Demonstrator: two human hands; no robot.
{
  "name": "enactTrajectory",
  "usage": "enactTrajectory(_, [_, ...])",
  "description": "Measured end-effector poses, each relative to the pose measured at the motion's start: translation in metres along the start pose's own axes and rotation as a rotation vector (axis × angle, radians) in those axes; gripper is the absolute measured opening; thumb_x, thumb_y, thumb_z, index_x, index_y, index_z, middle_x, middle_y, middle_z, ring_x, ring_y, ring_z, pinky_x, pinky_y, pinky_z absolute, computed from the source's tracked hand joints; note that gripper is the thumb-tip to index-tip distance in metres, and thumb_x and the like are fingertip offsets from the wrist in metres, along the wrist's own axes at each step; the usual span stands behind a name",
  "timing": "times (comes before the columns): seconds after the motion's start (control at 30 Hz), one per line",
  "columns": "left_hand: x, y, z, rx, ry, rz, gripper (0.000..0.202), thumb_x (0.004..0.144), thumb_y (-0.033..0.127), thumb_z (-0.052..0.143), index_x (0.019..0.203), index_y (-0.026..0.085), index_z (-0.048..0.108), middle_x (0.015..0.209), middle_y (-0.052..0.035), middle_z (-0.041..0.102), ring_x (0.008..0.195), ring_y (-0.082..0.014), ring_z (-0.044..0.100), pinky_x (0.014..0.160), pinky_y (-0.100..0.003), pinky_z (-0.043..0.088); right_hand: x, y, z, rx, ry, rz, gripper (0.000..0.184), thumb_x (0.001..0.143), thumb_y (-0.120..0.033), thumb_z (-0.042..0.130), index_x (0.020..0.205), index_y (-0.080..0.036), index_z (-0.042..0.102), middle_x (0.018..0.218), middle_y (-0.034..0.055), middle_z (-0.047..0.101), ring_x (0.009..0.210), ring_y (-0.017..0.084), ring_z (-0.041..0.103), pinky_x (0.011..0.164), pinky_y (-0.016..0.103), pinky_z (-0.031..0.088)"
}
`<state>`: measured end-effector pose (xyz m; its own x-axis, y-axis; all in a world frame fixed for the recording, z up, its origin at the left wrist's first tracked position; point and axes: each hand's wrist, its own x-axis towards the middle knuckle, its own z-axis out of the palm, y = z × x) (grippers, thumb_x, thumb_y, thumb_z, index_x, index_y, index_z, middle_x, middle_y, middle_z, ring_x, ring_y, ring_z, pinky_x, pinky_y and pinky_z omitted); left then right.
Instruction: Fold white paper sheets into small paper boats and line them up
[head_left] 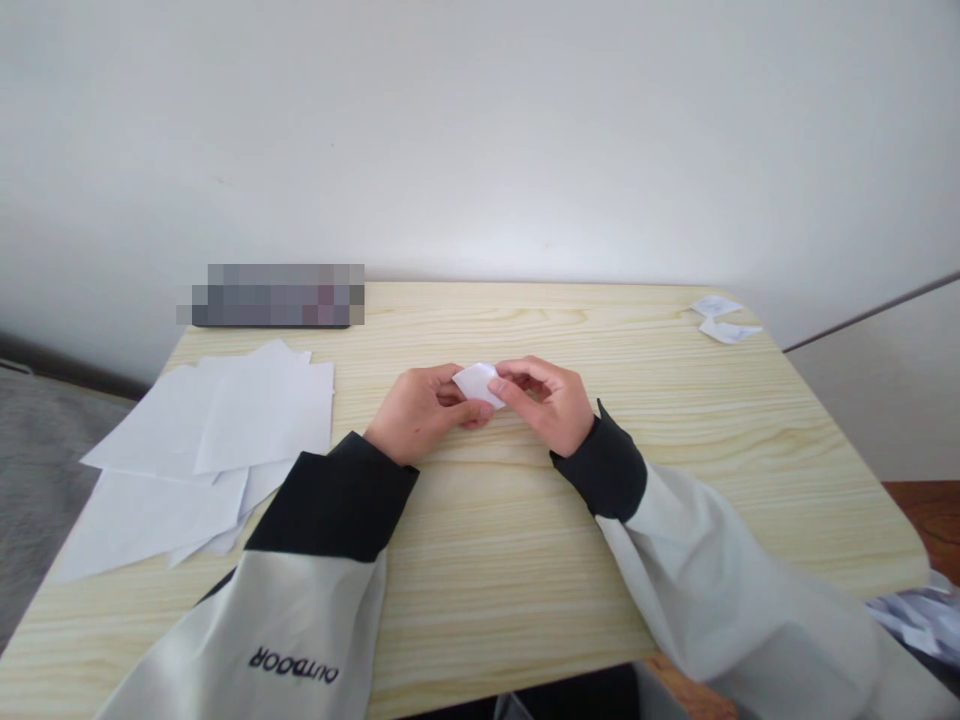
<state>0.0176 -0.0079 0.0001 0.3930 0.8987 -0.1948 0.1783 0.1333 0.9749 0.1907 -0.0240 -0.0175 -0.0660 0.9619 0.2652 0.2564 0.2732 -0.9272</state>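
A small folded piece of white paper (478, 383) is pinched between both hands at the middle of the light wooden table (525, 560). My left hand (420, 410) grips its left side with curled fingers. My right hand (547, 402) grips its right side, thumb on top. Both wrists rest on the tabletop. Most of the paper's underside is hidden by my fingers.
A loose stack of white paper sheets (202, 450) lies at the table's left side, overhanging the edge. A dark flat object (270, 300) sits at the back left against the wall. Folded paper pieces (721, 320) lie at the back right corner. Crumpled paper (911, 610) shows at lower right.
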Motion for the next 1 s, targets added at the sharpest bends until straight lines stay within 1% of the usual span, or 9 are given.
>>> enactTrajectory(0.1, [-0.0014, 0.0001, 0.0015, 0.022, -0.045, -0.006, 0.028, 0.061, 0.034, 0.077, 0.078, 0.015, 0.066, 0.068, -0.0028, 0.07, 0.064, -0.0182, 0.066, 0.064, -0.031, 0.055, 0.0001, -0.001, -0.0007, -0.03, 0.021, -0.004, 0.016, 0.078, -0.035, 0.065, 0.076, -0.019, 0.067, 0.073, 0.0018, 0.068, 0.063, 0.012, 0.059, 0.06, 0.026, 0.047])
enactTrajectory(0.17, [-0.0016, -0.0011, 0.0026, 0.014, -0.061, 0.003, 0.03, 0.061, 0.036, 0.077, 0.081, 0.015, 0.066, 0.071, -0.0034, 0.071, 0.066, -0.0187, 0.066, 0.066, -0.032, 0.055, 0.0008, -0.0015, -0.0009, -0.022, 0.029, 0.005, 0.017, 0.078, -0.035, 0.064, 0.074, -0.019, 0.067, 0.071, 0.0014, 0.067, 0.061, 0.012, 0.057, 0.058, 0.025, 0.046])
enactTrajectory(0.3, [-0.0014, -0.0027, 0.0041, -0.02, -0.05, 0.035, 0.032, 0.062, 0.037, 0.076, 0.083, 0.014, 0.065, 0.077, -0.0048, 0.071, 0.07, -0.0185, 0.066, 0.069, -0.032, 0.054, 0.0034, -0.0006, -0.0007, 0.046, 0.008, 0.051, 0.019, 0.076, -0.037, 0.066, 0.074, -0.018, 0.066, 0.07, 0.0012, 0.067, 0.061, 0.012, 0.059, 0.059, 0.025, 0.047])
enactTrajectory(0.47, [-0.002, 0.0011, 0.0038, 0.059, -0.041, 0.078, 0.03, 0.064, 0.04, 0.074, 0.078, 0.015, 0.065, 0.066, -0.0011, 0.067, 0.059, -0.0141, 0.061, 0.057, -0.025, 0.05, 0.003, 0.0005, -0.0002, 0.079, -0.03, 0.05, 0.017, 0.075, -0.037, 0.067, 0.077, -0.02, 0.066, 0.073, 0.001, 0.069, 0.064, 0.013, 0.061, 0.062, 0.026, 0.05])
enactTrajectory(0.57, [-0.0024, 0.0024, 0.0031, 0.113, -0.03, 0.07, 0.029, 0.065, 0.042, 0.073, 0.075, 0.016, 0.064, 0.062, 0.0, 0.064, 0.057, -0.0138, 0.058, 0.053, -0.024, 0.047, 0.0012, -0.0016, -0.0006, 0.053, -0.075, 0.048, 0.017, 0.074, -0.037, 0.068, 0.077, -0.02, 0.067, 0.074, 0.0007, 0.069, 0.062, 0.012, 0.06, 0.06, 0.025, 0.049])
enactTrajectory(0.67, [-0.0031, 0.0032, 0.0022, 0.161, -0.057, 0.068, 0.027, 0.067, 0.042, 0.07, 0.072, 0.016, 0.063, 0.061, 0.0006, 0.062, 0.055, -0.0124, 0.055, 0.05, -0.022, 0.043, -0.0001, -0.0049, -0.0016, 0.022, -0.102, 0.029, 0.018, 0.077, -0.037, 0.066, 0.076, -0.019, 0.067, 0.071, 0.0004, 0.067, 0.06, 0.011, 0.058, 0.057, 0.025, 0.047])
enactTrajectory(0.83, [-0.0045, 0.0053, 0.0025, 0.17, -0.089, 0.076, 0.027, 0.067, 0.041, 0.07, 0.064, 0.015, 0.061, 0.053, 0.0034, 0.052, 0.048, -0.0088, 0.045, 0.041, -0.019, 0.032, -0.0013, -0.0071, -0.0022, -0.007, -0.076, -0.023, 0.019, 0.08, -0.035, 0.062, 0.072, -0.018, 0.066, 0.067, 0.0001, 0.065, 0.06, 0.011, 0.055, 0.056, 0.024, 0.044])
enactTrajectory(0.9, [-0.0042, 0.0046, 0.0037, 0.133, -0.075, 0.069, 0.027, 0.066, 0.041, 0.071, 0.065, 0.015, 0.063, 0.055, 0.0027, 0.055, 0.049, -0.0091, 0.047, 0.042, -0.019, 0.033, -0.0012, -0.0062, -0.0017, 0.035, -0.06, 0.005, 0.019, 0.08, -0.035, 0.063, 0.071, -0.018, 0.066, 0.066, -0.0001, 0.065, 0.058, 0.01, 0.054, 0.055, 0.024, 0.044])
enactTrajectory(1.0, [-0.0034, 0.0024, 0.0057, 0.063, -0.054, 0.062, 0.028, 0.065, 0.042, 0.072, 0.068, 0.015, 0.064, 0.063, 0.0004, 0.062, 0.055, -0.0113, 0.053, 0.048, -0.02, 0.038, -0.0002, -0.0044, -0.0006, 0.088, -0.041, 0.051, 0.018, 0.078, -0.035, 0.065, 0.072, -0.018, 0.066, 0.065, -0.0001, 0.065, 0.055, 0.01, 0.054, 0.053, 0.024, 0.044])
